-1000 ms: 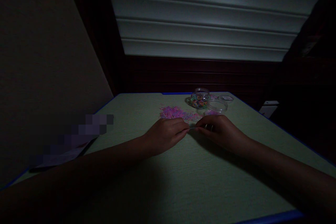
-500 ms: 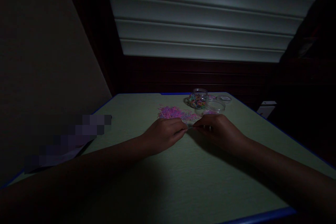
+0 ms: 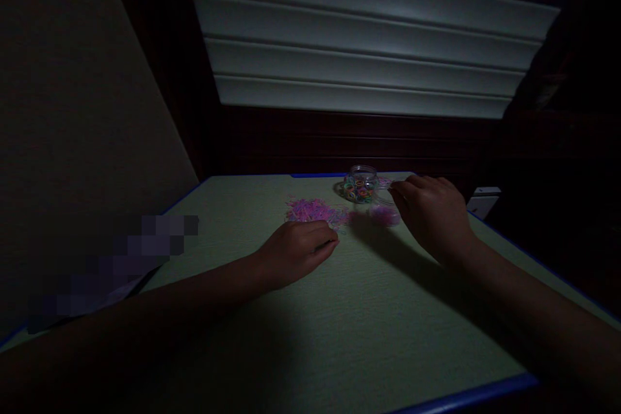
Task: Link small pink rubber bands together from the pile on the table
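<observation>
Holding my right hand (image 3: pixel 431 215) to the right of the loose heap of pink and purple elastic bands (image 3: pixel 313 210), I have its fingertips bunched at the rim of a clear plastic jar (image 3: pixel 385 215). Whether they touch that rim or pinch a band, I cannot tell. The jar stands right of the heap, with pinkish bands low inside. My left hand (image 3: pixel 301 251) is just in front of the heap, thumb and forefinger drawn into a narrow pinch; any band between them is too small and dark to make out. Behind the heap and to its right sits a jar of multicoloured hair ties (image 3: pixel 359 189).

I judge the step in hand to be right-hand work at the clear jar, perhaps dropping or picking a band. The next move seems to call for a fine fingertip grip and care not to knock the rim.
</observation>
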`<action>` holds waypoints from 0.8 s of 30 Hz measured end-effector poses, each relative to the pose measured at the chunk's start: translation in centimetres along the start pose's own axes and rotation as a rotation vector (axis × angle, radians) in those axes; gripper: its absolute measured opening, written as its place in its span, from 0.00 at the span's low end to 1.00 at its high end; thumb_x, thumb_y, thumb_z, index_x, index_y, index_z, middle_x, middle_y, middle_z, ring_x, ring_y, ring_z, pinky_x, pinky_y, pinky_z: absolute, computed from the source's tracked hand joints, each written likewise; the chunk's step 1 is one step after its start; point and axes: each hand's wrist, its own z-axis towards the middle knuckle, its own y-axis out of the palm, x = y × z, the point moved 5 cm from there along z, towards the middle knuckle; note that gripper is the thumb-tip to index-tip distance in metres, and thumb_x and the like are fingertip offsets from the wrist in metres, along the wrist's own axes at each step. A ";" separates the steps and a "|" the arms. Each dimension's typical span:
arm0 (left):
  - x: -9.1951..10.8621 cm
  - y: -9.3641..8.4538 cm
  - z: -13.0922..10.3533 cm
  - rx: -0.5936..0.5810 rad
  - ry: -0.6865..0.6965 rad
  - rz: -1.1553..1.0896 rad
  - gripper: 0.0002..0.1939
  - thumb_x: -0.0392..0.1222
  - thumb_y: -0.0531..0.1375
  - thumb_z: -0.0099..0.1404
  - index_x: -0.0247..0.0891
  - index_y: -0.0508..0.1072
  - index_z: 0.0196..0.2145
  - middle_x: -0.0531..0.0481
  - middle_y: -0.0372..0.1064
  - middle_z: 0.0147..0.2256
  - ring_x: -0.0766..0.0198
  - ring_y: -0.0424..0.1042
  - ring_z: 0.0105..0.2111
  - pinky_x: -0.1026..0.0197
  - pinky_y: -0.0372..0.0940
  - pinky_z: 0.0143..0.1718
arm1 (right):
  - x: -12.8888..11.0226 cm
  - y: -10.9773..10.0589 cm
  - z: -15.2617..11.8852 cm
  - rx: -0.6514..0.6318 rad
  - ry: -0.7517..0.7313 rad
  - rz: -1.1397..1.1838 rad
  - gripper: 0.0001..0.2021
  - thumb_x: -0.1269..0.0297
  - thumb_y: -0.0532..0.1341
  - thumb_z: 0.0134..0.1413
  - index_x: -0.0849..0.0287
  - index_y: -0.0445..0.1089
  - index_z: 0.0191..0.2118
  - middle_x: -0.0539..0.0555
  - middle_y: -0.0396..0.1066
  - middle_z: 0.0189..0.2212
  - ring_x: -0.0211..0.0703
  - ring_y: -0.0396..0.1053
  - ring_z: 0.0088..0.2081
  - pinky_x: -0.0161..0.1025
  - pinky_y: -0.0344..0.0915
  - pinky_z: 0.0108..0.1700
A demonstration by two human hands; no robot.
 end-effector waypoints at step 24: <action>-0.2 0.2 -0.1 -0.002 -0.013 -0.010 0.09 0.37 0.49 0.63 0.35 0.67 0.33 0.51 0.66 0.29 0.69 0.65 0.30 0.67 0.59 0.32 | 0.7 1.6 -0.3 -0.106 0.026 -0.098 0.12 0.67 0.48 0.54 0.61 0.67 0.29 0.55 0.69 0.28 0.44 0.65 0.30 0.40 0.47 0.33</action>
